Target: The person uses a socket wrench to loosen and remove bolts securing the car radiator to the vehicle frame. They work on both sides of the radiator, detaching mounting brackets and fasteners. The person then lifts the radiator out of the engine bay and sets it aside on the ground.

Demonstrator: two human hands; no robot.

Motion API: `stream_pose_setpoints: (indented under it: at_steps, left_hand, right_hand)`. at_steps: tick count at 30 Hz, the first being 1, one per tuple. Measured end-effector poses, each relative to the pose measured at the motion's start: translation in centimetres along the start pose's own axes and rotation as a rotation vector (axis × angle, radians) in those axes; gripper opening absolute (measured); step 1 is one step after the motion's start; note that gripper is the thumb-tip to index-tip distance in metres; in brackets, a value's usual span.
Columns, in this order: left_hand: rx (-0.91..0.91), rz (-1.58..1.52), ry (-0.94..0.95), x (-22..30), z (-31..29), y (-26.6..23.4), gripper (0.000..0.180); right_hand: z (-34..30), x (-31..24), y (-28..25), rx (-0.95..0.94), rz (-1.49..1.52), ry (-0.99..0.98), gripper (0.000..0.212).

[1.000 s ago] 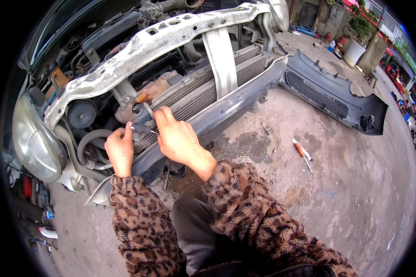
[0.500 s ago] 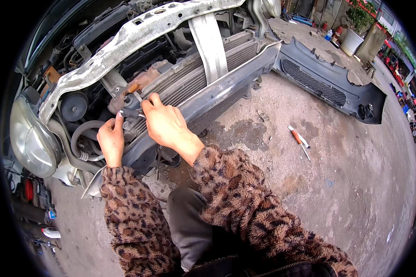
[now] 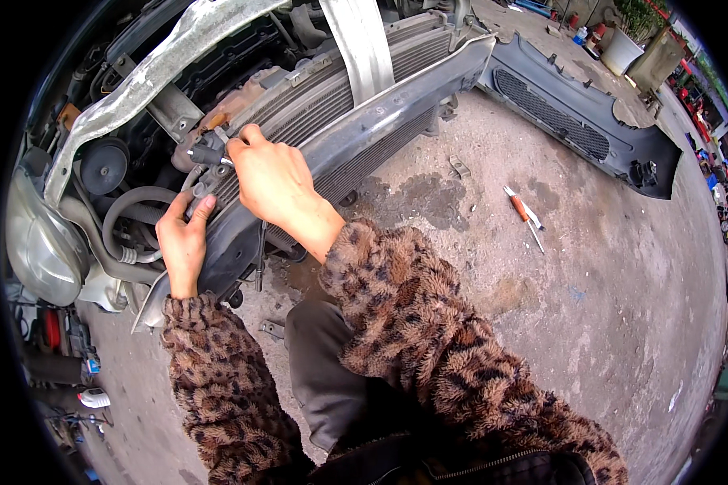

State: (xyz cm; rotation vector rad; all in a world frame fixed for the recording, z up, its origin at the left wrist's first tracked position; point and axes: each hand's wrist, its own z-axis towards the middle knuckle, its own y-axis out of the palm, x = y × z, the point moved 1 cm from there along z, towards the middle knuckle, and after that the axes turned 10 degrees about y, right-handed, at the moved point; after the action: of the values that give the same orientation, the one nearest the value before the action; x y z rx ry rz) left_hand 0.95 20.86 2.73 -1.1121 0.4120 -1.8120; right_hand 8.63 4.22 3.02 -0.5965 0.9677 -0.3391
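My right hand is closed over the front of the car's radiator. A thin metal piece shows at its fingers, beside a dark cylindrical part; whether these are one tool I cannot make out. Lower and to the left, my left hand touches the radiator's end, thumb and forefinger apart around a small grey round fitting. Its other fingers are partly hidden. A curved grey hose runs just left of it. Along the radiator's front stretches a dark crossbar.
A pale metal frame arches over the engine bay. The headlight sits at far left. On the concrete lie a removed black bumper, an orange-handled screwdriver beside a pale tool, and a small metal bracket. A white planter stands behind.
My left hand has shifted down a little, its thumb and forefinger now spread apart. My right hand has moved slightly up and left, still closed. The view has tilted slightly.
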Motion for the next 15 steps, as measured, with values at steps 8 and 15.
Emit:
stream_pose_setpoints:
  at_steps: [8, 15]
  left_hand:
    - [-0.036, -0.011, 0.011, 0.3, 0.7, 0.2, 0.036]
    - [-0.131, 0.028, 0.01, -0.7, 0.7, -1.0, 0.038]
  right_hand:
    - [0.7, 0.8, -0.5, -0.011, -0.019, 0.019, 0.025]
    - [0.7, 0.3, 0.2, -0.057, -0.045, 0.027, 0.026]
